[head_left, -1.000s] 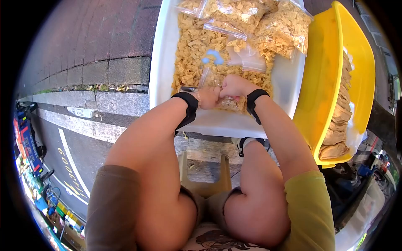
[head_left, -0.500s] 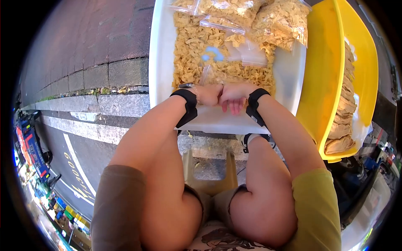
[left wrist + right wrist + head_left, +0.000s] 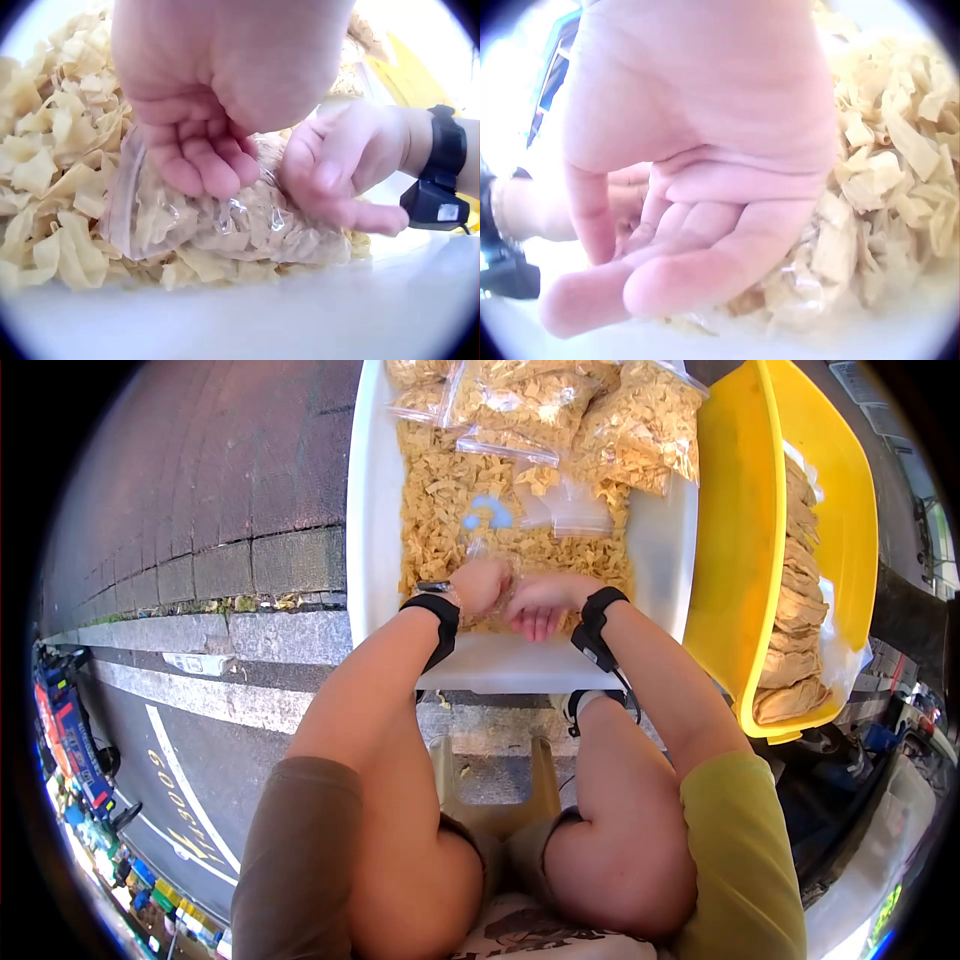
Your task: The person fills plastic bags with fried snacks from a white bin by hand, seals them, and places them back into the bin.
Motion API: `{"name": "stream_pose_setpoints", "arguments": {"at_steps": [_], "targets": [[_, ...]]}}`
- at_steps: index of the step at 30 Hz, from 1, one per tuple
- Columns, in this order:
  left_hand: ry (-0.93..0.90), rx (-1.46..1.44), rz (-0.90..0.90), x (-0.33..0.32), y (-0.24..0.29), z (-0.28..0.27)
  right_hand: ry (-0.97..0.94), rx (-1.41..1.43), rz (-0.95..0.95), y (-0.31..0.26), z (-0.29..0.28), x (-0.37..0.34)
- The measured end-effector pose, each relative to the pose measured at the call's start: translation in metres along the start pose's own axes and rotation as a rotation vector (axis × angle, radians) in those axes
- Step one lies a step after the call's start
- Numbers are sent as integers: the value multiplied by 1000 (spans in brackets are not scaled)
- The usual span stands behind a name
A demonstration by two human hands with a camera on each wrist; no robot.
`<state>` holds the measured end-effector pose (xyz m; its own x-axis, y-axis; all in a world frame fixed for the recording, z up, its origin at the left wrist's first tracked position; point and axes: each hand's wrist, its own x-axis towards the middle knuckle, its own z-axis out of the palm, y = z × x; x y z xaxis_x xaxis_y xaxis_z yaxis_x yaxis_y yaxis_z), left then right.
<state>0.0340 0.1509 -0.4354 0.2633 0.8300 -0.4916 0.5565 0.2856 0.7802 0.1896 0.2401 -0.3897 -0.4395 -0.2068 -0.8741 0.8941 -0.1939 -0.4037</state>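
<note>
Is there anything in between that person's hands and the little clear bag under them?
Nothing visible. The left hand's fingertips touch the bag directly, and the right hand is right at its other end.

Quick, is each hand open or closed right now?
Left hand: closed, fingers curled on the clear zip bag.
Right hand: fingers bent at the bag; whether it grips, I can't tell.
</note>
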Motion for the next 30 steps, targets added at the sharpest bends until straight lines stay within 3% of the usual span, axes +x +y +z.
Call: {"name": "stream_pose_setpoints", "arguments": {"at_steps": [2,3,5,8,10,11,12,13,14,15,17,18,23,24,25,30], "targets": [[50,30,4,1,5,-1,-61,326,-158,7,-18,3],[86,55,-1,1,8,1,-62,320,-158,3,-29,0],[24,180,-61,-2,33,-2,365,311,-413,-8,-41,-6],[-113,444,-173,-3,58,7,429,273,-427,-24,-34,10],[200,531,-160,-4,55,34,447,249,-438,-20,-36,34],[204,532,-165,1,59,42,528,52,-494,-15,-37,51],[56,801,-331,6,69,50,604,-145,-544,-10,-36,63],[-102,1061,-499,9,82,54,595,-147,-541,-12,-32,63],[-264,1147,-561,15,91,53,698,-231,-578,-14,-30,62],[-264,1141,-565,18,89,56,803,-315,-616,-13,-30,65],[-350,1218,-522,20,84,62,840,-301,-624,-14,-30,70],[-287,1166,-512,20,82,62,883,-281,-633,-15,-28,72],[-205,1089,-486,24,73,62,673,-210,-546,-20,-32,77],[-308,1093,-478,26,74,59,639,-257,-489,-20,-33,80],[-413,1096,-467,27,75,57,639,-257,-488,-19,-33,82],[-403,1148,-470,24,79,54,718,-106,-584,-13,-32,89]]}}
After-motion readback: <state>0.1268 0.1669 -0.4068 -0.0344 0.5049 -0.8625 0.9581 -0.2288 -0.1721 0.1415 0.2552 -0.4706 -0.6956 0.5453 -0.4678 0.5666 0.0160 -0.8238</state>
